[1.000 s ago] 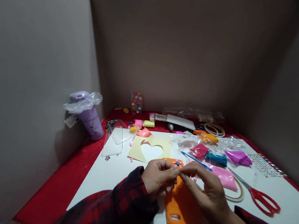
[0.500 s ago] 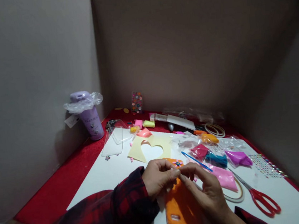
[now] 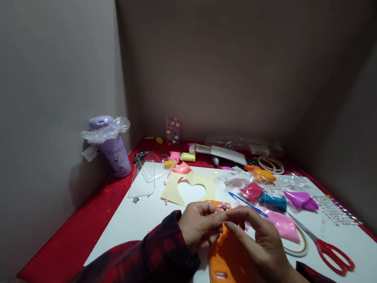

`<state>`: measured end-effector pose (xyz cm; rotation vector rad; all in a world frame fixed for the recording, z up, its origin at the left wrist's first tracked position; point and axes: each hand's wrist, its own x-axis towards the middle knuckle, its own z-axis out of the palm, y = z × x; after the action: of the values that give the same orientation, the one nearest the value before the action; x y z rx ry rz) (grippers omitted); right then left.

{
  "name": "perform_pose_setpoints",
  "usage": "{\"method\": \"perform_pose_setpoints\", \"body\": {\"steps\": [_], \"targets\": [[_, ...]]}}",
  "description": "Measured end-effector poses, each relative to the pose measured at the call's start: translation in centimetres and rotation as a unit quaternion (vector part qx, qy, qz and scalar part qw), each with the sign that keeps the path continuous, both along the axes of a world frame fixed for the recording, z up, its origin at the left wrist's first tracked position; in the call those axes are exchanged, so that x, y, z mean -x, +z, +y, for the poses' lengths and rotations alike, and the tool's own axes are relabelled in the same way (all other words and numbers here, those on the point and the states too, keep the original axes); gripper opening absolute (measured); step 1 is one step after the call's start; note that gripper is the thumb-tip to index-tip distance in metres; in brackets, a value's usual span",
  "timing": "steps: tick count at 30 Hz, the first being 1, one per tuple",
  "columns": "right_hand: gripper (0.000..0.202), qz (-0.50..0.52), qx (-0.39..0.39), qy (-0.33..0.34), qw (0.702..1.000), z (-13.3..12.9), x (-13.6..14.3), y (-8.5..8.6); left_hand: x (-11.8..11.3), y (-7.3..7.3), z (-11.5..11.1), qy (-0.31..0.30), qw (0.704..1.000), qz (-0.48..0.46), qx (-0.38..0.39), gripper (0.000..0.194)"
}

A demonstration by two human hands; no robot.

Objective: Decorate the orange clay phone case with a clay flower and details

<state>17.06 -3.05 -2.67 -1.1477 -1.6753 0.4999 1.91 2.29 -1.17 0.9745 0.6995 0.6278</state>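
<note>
My left hand (image 3: 203, 224) and my right hand (image 3: 258, 233) meet fingertip to fingertip above an orange clay-covered phone case (image 3: 224, 264). The left thumb and forefinger are pinched together; whatever lies between them is too small to make out. My right forefinger touches the left fingertips, while the right thumb stands a little apart below it. Near the top of the case sits a small pink flower with a dark centre (image 3: 223, 207). Both hands partly cover the case, whose cut-out shows at its lower end.
Right of the hands lie a blue modelling tool (image 3: 248, 203), a pink clay packet (image 3: 281, 225), red-handled scissors (image 3: 332, 252) and a gem sheet (image 3: 337, 210). Beyond are yellow paper with a heart cut-out (image 3: 172, 191), clear cases (image 3: 142, 183) and a purple tumbler (image 3: 115, 154).
My right thumb has drawn slightly away from the left fingertips, widening the gap below the right forefinger. The phone case and other things stay where they were.
</note>
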Motion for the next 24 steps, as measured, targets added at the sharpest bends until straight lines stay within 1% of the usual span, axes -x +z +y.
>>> {"method": "perform_pose_setpoints", "body": {"steps": [4,6,8,10,13,19,24], "targets": [[0.009,-0.024,-0.052,0.001,0.998,0.14,-0.05,-0.16,0.04,0.01,0.02,-0.006,1.0,0.023,-0.002,0.04],[0.007,-0.009,-0.055,0.003,0.998,0.17,-0.13,-0.26,0.05,0.05,0.0,-0.003,1.0,0.017,-0.004,0.041],[0.005,0.023,-0.024,0.001,0.999,0.17,-0.21,-0.29,0.07,0.1,-0.03,0.005,1.0,0.005,-0.008,0.041],[0.007,0.061,0.029,0.006,0.998,0.14,-0.28,-0.25,0.1,0.16,-0.02,0.014,1.0,0.0,-0.013,0.04],[0.011,0.114,0.09,0.035,0.989,0.07,-0.32,-0.1,0.16,0.26,0.03,0.02,1.0,0.002,-0.016,0.038],[0.015,0.162,0.132,0.058,0.976,0.04,-0.24,0.23,0.13,0.17,0.0,0.022,1.0,0.012,-0.016,0.038],[0.018,0.199,0.148,0.051,0.967,0.24,-0.44,-0.09,0.1,0.22,0.07,0.033,0.999,0.013,-0.016,0.035]]}}
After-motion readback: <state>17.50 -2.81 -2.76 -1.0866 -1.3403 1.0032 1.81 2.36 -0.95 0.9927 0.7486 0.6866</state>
